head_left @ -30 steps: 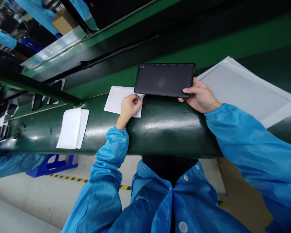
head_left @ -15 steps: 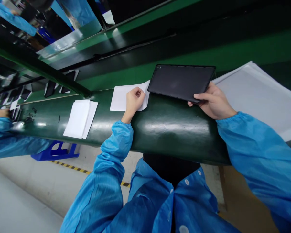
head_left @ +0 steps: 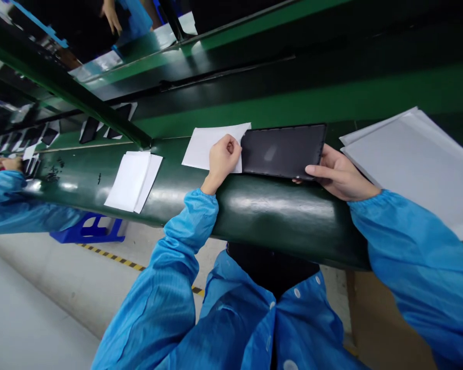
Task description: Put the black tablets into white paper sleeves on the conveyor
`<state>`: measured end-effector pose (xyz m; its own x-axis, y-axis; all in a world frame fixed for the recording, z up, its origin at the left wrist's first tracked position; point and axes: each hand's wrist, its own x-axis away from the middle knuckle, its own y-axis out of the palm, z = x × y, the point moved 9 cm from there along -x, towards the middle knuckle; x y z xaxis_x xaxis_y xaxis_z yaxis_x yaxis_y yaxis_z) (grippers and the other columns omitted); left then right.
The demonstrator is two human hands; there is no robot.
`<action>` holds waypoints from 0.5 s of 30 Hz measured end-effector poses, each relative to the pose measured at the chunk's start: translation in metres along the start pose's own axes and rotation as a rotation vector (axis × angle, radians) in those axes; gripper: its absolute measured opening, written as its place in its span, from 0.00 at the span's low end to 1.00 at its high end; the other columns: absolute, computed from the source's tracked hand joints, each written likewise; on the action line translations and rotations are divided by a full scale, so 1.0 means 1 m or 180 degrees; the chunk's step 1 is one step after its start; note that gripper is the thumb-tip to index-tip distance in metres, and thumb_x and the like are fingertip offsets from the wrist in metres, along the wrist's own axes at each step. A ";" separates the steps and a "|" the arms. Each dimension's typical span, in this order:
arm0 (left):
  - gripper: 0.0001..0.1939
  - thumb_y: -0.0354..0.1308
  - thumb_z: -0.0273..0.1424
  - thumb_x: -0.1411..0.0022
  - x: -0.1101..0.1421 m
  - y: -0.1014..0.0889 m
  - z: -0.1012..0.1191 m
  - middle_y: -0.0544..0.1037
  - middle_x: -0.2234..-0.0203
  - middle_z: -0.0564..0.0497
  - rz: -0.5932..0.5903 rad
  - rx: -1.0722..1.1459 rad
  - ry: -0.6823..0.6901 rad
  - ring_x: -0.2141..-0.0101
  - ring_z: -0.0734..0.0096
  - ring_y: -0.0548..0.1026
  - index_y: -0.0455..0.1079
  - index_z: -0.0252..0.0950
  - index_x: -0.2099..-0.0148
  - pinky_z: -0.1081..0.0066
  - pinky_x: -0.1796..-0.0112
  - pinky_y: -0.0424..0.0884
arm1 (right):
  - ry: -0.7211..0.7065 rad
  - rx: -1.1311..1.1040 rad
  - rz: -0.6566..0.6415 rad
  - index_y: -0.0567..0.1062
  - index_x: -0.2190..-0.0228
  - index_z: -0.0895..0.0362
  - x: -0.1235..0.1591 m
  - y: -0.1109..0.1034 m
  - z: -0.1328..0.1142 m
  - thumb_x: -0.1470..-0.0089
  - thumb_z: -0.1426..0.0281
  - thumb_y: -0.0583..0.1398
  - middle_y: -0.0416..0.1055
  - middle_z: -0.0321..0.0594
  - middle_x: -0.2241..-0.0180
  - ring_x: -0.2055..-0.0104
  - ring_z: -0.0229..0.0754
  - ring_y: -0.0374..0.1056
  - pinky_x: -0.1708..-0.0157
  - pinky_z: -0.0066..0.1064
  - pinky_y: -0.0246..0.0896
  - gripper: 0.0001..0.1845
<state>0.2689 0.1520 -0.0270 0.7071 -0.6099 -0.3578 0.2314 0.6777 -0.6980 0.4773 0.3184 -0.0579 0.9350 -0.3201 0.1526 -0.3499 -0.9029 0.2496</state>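
Observation:
A black tablet back cover (head_left: 283,150) lies nearly flat on the green bench (head_left: 262,210) in front of me. My right hand (head_left: 337,173) grips its right edge, thumb on top. My left hand (head_left: 223,158) is closed on the right edge of a white sheet (head_left: 210,145), pinching it where it meets the cover's left end. Whether the sheet's edge lies under or over the cover is not clear.
A second pile of white sheets (head_left: 133,180) lies to the left on the bench. A stack of large white sheets (head_left: 416,159) sits at the right. Several dark covers (head_left: 90,129) rest on the conveyor beyond. Another person's sleeve (head_left: 7,200) reaches in at left.
My right hand has lowered the black cover from tilted up to almost flat on the bench, its left end now against the white sheet. My left hand stays on the sheet.

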 end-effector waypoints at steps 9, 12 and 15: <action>0.08 0.55 0.30 0.28 0.042 0.032 0.070 0.74 0.72 0.53 -0.0720 0.0113 0.0939 0.70 0.73 0.73 0.67 0.38 0.63 0.73 0.67 0.65 | -0.0175 0.0130 -0.0384 0.73 0.50 0.50 0.000 0.027 0.014 0.60 0.50 0.81 0.80 0.44 0.56 0.49 0.55 0.79 0.55 0.45 0.81 0.41; 0.09 0.53 0.31 0.26 0.044 0.028 0.074 0.75 0.71 0.52 -0.0604 0.0175 0.0999 0.70 0.74 0.73 0.67 0.38 0.63 0.73 0.67 0.65 | -0.0129 0.0165 -0.0545 0.74 0.48 0.49 0.003 0.039 0.019 0.54 0.44 0.77 0.80 0.44 0.54 0.49 0.54 0.79 0.52 0.46 0.81 0.39; 0.11 0.51 0.33 0.24 0.044 0.022 0.074 0.75 0.70 0.52 -0.0458 0.0243 0.1053 0.70 0.75 0.73 0.68 0.37 0.62 0.74 0.67 0.66 | -0.0048 0.0243 -0.0471 0.77 0.49 0.48 0.003 0.039 0.024 0.47 0.38 0.70 0.80 0.44 0.53 0.53 0.53 0.79 0.53 0.46 0.81 0.35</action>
<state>0.3549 0.1707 -0.0120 0.4124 -0.7925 -0.4492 0.3709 0.5965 -0.7118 0.4681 0.2753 -0.0708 0.9769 -0.1859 0.1050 -0.2035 -0.9595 0.1949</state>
